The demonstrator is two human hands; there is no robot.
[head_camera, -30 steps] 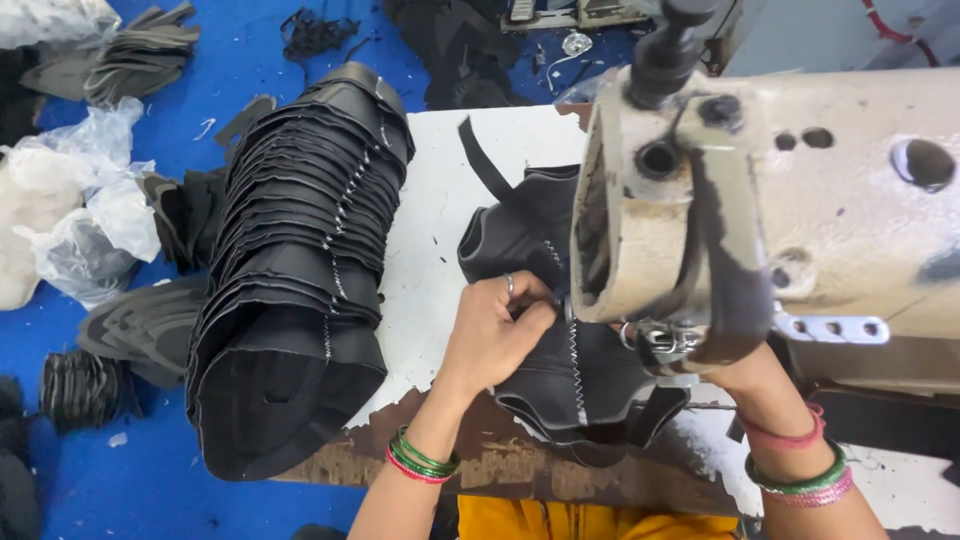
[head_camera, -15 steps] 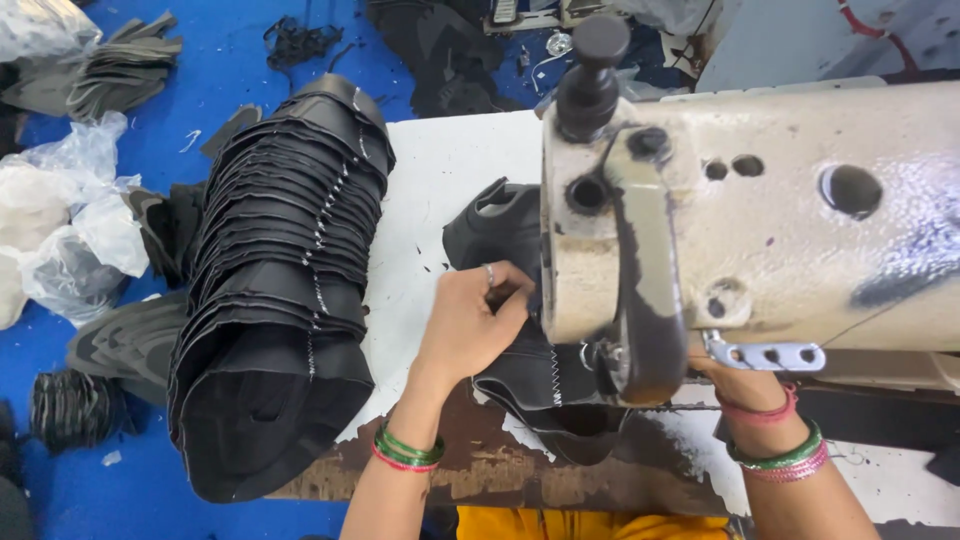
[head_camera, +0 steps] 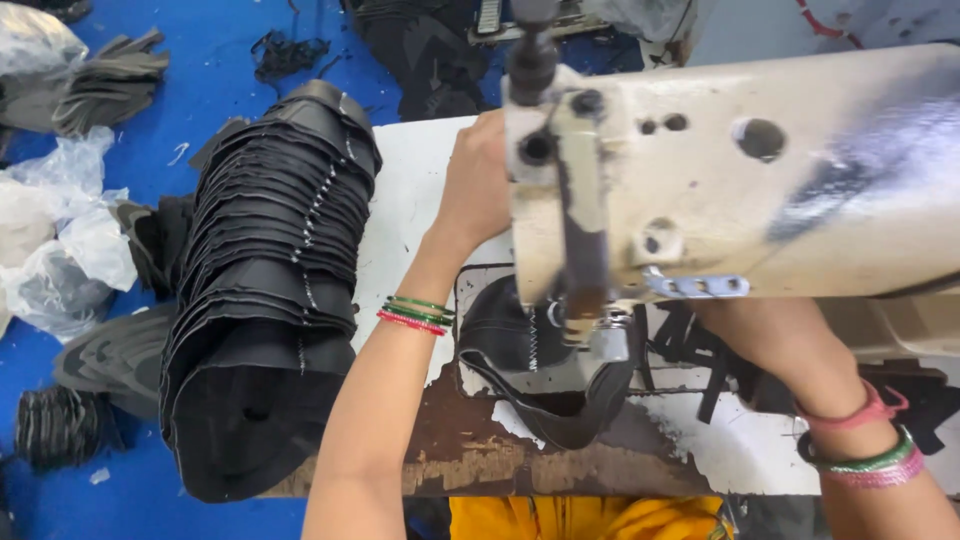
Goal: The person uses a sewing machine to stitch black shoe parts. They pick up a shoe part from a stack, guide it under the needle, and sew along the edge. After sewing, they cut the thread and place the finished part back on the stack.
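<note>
A cream industrial sewing machine head [head_camera: 740,190] fills the view from twelve to three o'clock, standing on a worn white table [head_camera: 410,210]. Under its needle area, near the centre and towards six o'clock, a black stitched fabric piece [head_camera: 520,350] lies flat on the table, with a line of white stitching visible just left of the presser foot [head_camera: 605,340].

The left hand [head_camera: 480,185] is stretched up towards twelve o'clock, at the far left end of the machine head; its fingers are hidden behind the casing, so it cannot be told whether they are spread, curled or holding anything. The left wrist bears green and red bangles [head_camera: 415,315]. The right hand is concealed under the machine arm at about three o'clock; only the forearm and its pink and green bangles [head_camera: 865,455] are seen, and the state of its fingers cannot be told either.

At nine o'clock a tall stack of black fabric pieces [head_camera: 265,300] rests on the table's left edge, overhanging the blue floor [head_camera: 215,80].

With the left hand away from the black stitched fabric piece, the piece is judged liable to slip or twist under the foot, and the seam could run crooked. The overhanging stack could slide off if it is nudged by the elbow.
</note>
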